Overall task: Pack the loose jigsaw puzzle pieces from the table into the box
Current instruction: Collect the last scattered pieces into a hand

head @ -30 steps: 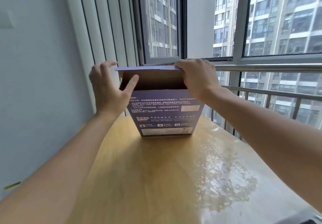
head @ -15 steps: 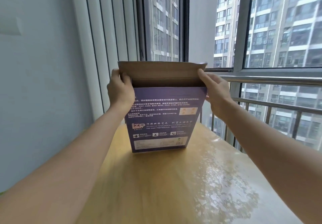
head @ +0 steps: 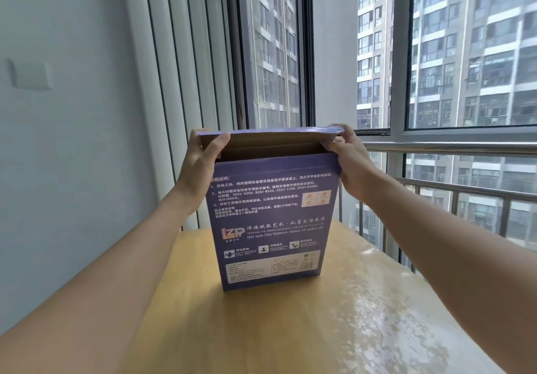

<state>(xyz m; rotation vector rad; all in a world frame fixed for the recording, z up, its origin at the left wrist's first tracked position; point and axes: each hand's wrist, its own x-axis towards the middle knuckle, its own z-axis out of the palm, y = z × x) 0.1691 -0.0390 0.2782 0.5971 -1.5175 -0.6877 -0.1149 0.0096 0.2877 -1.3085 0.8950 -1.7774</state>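
Top flap point(head: 270, 134) lower, nearly horizontal

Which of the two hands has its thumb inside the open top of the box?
The left hand: its thumb reaches into the box under the lid flap. The right hand only pinches the flap's right corner from outside.

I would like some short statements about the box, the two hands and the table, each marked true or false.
1. The purple box stands upright on the wooden table. True.
2. The box's top flap is tucked fully shut. False: it is folded over, but a gap shows the brown inside.
3. The left hand and the right hand each hold one end of the flap. True.
4. Loose puzzle pieces lie on the table in front of the box. False: none are in view there.
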